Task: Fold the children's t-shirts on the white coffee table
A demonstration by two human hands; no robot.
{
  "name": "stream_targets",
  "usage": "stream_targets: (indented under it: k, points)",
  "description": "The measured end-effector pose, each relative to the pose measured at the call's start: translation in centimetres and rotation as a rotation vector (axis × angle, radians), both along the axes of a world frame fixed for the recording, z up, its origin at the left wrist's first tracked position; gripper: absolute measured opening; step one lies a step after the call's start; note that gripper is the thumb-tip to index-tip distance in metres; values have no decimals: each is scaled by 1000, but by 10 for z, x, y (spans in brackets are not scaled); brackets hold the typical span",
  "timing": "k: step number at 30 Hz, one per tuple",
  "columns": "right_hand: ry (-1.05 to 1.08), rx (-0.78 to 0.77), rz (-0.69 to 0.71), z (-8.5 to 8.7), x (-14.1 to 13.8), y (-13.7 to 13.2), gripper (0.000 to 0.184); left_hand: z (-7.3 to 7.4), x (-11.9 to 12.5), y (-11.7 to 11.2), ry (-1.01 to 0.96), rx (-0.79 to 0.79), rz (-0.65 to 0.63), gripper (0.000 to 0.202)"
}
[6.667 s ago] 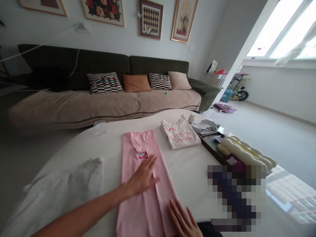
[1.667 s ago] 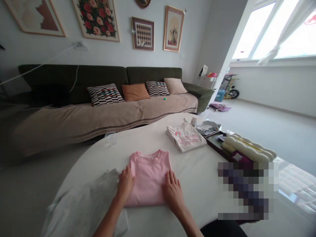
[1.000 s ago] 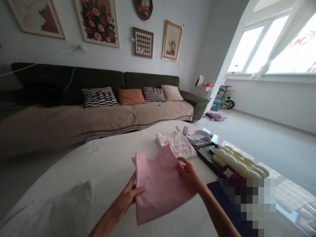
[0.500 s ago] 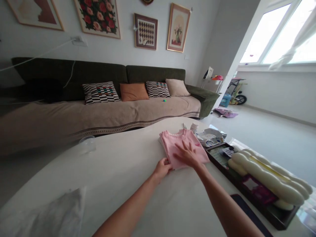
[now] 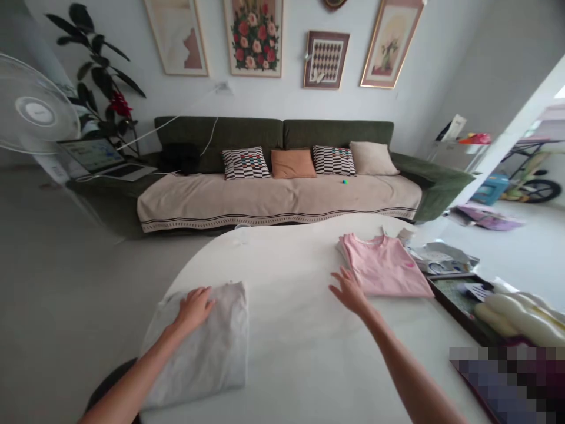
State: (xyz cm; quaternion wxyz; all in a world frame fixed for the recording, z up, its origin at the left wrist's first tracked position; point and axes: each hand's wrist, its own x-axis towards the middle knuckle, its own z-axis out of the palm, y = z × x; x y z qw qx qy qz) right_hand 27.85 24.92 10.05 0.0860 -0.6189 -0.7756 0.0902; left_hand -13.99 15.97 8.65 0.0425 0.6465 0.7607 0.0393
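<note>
A folded pink T-shirt (image 5: 388, 265) lies flat on the white table, with pale cloth edges showing under its left side. My right hand (image 5: 349, 290) is at the shirt's lower left edge, fingers spread and holding nothing; whether it touches the cloth I cannot tell. At the left of the table lies a flat, pale grey, rectangular piece (image 5: 216, 347), either a plastic bag or folded cloth. Over its upper part is my left hand (image 5: 194, 307), open, with the fingers stretched out and not gripping it.
A dark tray (image 5: 459, 315) holding a cream puffy object (image 5: 525, 315) stands on the right. Behind it lies a crumpled silvery package (image 5: 444, 258). A clear cup (image 5: 242, 234) sits at the table's far edge. Beyond are a sofa (image 5: 282, 197) and a fan (image 5: 37, 112).
Both hands have come off the pink T-shirt's top and edge. My left hand has moved left to the grey piece, my right hand slightly off the shirt. The view has turned left.
</note>
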Motion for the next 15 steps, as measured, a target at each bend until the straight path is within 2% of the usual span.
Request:
stream_targets:
  k: [2, 5, 8, 9, 10, 12, 14, 15]
  points:
    - [70, -20, 142, 6, -46, -28, 34, 7, -10, -4, 8, -20, -30, 28]
    - [167, -38, 371, 20, -114, -71, 38, 22, 3, -15, 13, -24, -169, 22]
    - [211, -15, 523, 35, -171, -106, 63, 43, 27, -37, -32, -28, -401, 20]
    - [210, -2, 546, 39, -185, -115, 67, 50, 35, -46, -72, -25, -492, 20]
    - [204, 8, 564, 42, -196, -122, 61, 57, 41, -55, -116, -21, -572, 21]
    - [183, 22, 599, 49, -206, -132, 36, 70, 46, -75, -177, -17, -683, 25]
    - [164, 21, 653, 56, -201, -144, 18, 77, 40, -94, -162, 1, -724, 26]
    - [148, 19, 690, 61, -193, -152, 16, 78, 32, -103, -139, 34, -737, 26]
